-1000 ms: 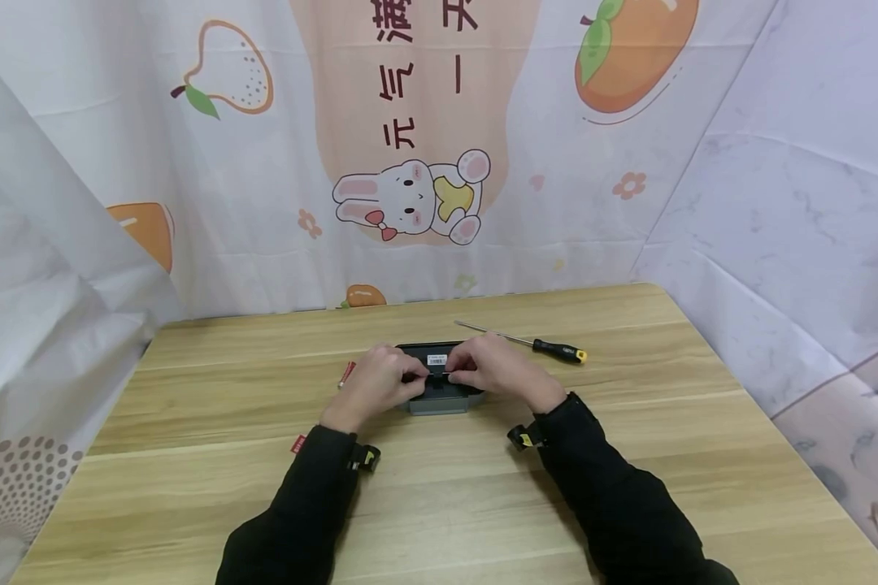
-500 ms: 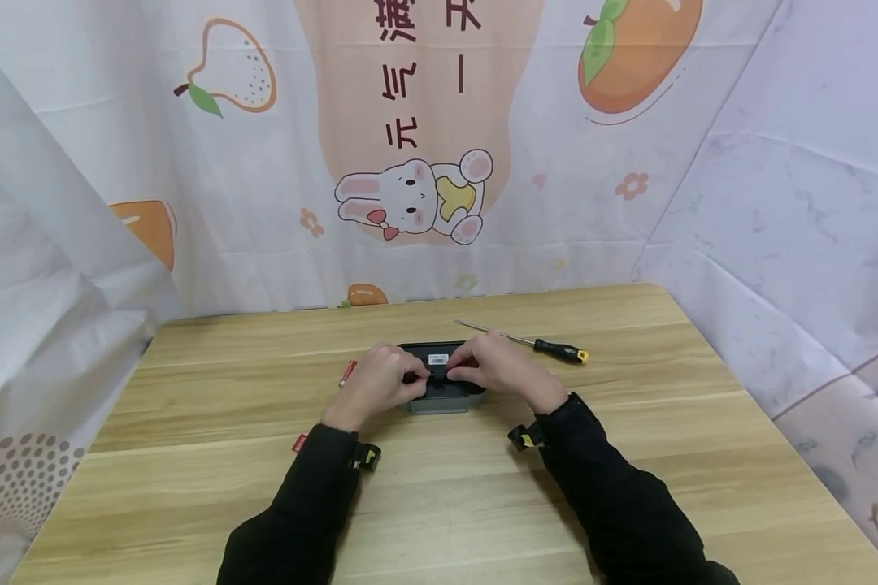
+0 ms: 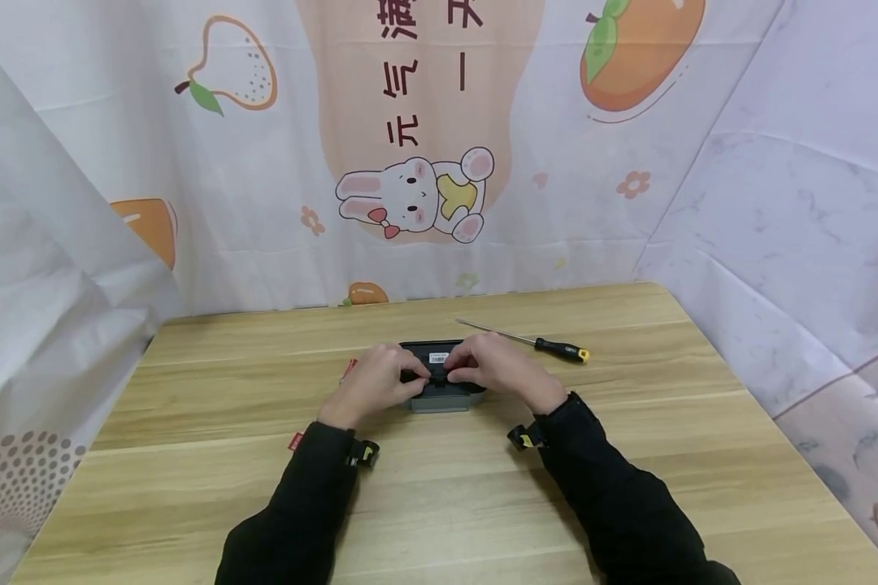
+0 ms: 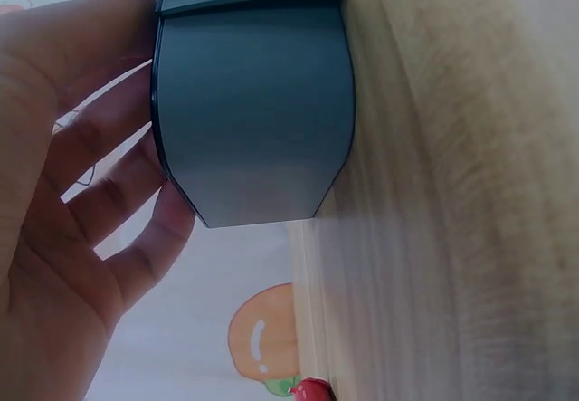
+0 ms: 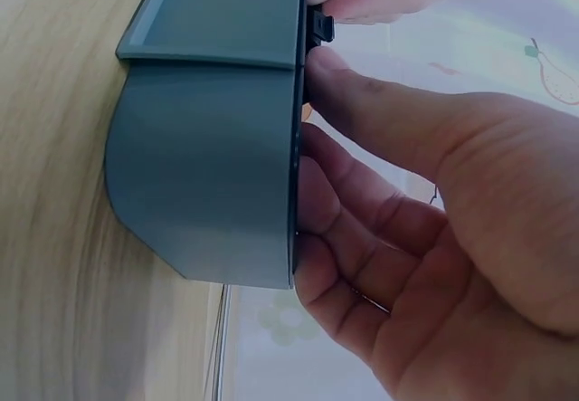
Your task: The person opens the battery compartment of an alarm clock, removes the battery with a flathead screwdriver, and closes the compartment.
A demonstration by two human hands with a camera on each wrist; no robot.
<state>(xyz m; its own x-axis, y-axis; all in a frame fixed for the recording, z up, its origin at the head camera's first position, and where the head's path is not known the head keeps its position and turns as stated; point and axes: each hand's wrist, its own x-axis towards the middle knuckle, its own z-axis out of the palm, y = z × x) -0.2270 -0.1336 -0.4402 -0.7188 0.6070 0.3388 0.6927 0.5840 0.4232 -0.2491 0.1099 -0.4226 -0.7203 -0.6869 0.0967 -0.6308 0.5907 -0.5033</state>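
Observation:
A dark grey box-like device point(image 3: 440, 403) lies on the table with its black face up and a white label point(image 3: 437, 357) on it. My left hand point(image 3: 373, 383) reaches in from the left, thumb and fingertips pinched together over the middle of the face. From the other side my right hand point(image 3: 503, 372) meets it in a similar pinch. A small black tabbed piece point(image 5: 322, 26) shows between the two hands in the right wrist view; the rest is hidden by fingers. The device's smooth side point(image 4: 253, 116) fills much of the left wrist view.
Behind the right hand lies a screwdriver point(image 3: 560, 350) with a black and yellow handle. One small red item point(image 3: 350, 366) is beside the left hand, another red item point(image 3: 296, 441) by the left sleeve. A printed curtain point(image 3: 263, 268) borders the wooden table point(image 3: 439, 504).
A thin bright edge between the fingertips a second ago is no longer visible; the piece there now looks dark. Both hands stay almost in place, and the camera view shifts slightly.

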